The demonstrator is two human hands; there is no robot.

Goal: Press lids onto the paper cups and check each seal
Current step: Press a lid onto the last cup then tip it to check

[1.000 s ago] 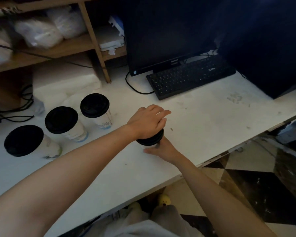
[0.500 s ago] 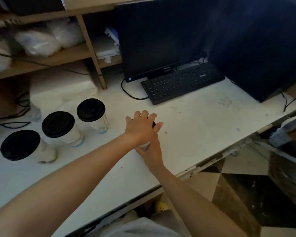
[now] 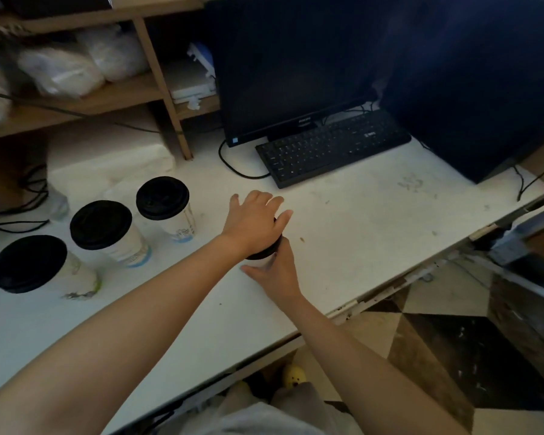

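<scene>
A white paper cup [image 3: 262, 262] with a black lid [image 3: 266, 250] stands near the middle of the white table [image 3: 358, 233]. My left hand [image 3: 255, 221] lies flat on top of the lid, fingers spread. My right hand [image 3: 278, 271] wraps the cup's side from the near side and hides most of it. Three more lidded cups stand in a diagonal row at the left: the nearest cup [image 3: 38, 265], the middle cup [image 3: 107, 230] and the farthest cup [image 3: 167, 204].
A black keyboard [image 3: 330, 146] and a dark monitor [image 3: 292, 64] sit at the back, a dark computer case [image 3: 484, 83] at the right. Wooden shelves [image 3: 76, 98] with plastic bags stand behind the cups. Cables lie at the far left. The table's front edge runs diagonally.
My left hand has stayed on top of the lid, its fingers now spread flatter than a second ago. My right hand still holds the cup. The view has shifted slightly.
</scene>
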